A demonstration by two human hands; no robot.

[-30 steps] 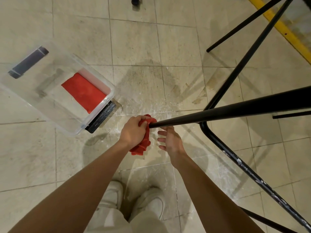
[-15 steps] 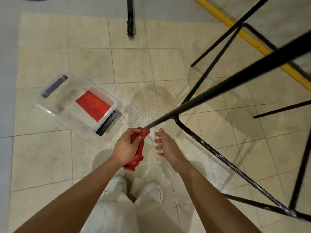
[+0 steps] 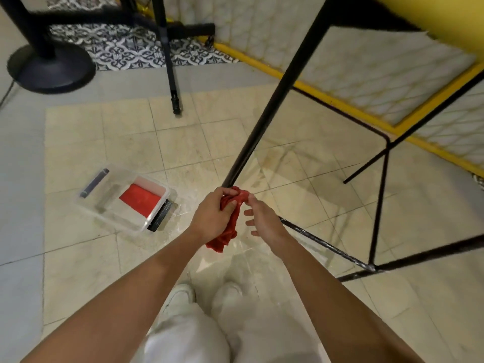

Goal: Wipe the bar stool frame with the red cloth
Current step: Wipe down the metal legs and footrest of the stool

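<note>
The black bar stool frame (image 3: 272, 100) lies tipped over, one thick leg slanting from the upper right down to my hands. My left hand (image 3: 212, 217) grips a crumpled red cloth (image 3: 230, 226) bunched around the leg's lower end, with the cloth's tail hanging below my fist. My right hand (image 3: 262, 218) is just right of the cloth, thumb and forefinger touching its top, the other fingers spread. A thinner frame bar (image 3: 327, 244) runs along the floor from behind my right hand to the right.
A clear plastic bin (image 3: 110, 205) with a second red cloth (image 3: 141, 199) inside sits on the tiled floor to the left. A round black stand base (image 3: 49, 66) and a tripod leg (image 3: 170, 74) stand at the back. A yellow-edged mattress (image 3: 366, 61) lies at right. My white shoes (image 3: 180, 297) are below.
My view has tilted up, showing more of the room. The stool leg now points steeply upward. My right hand has closed in from beside the cloth to touch its top.
</note>
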